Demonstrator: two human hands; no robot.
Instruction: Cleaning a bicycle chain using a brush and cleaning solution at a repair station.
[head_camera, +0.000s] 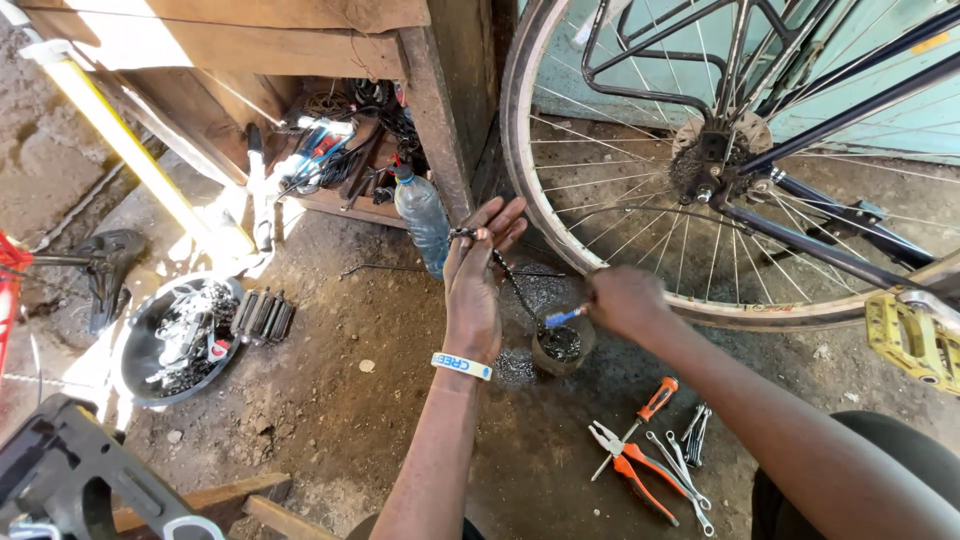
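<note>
Left hand (472, 290) pinches a limp, greasy-looking chain's (510, 280) top end, best held there, while right hand (622, 300) clasps a brush (565, 317) over a small pot (560, 348).

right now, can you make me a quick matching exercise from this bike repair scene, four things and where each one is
Things:
1. chain
2. brush
3. bottle
4. pliers

Places:
A. on the ground by the spanners
B. hanging from the left hand
C. standing against the wooden post
D. in the right hand, over the small pot

Pairs: 1-B, 2-D, 3-C, 4-A
</note>
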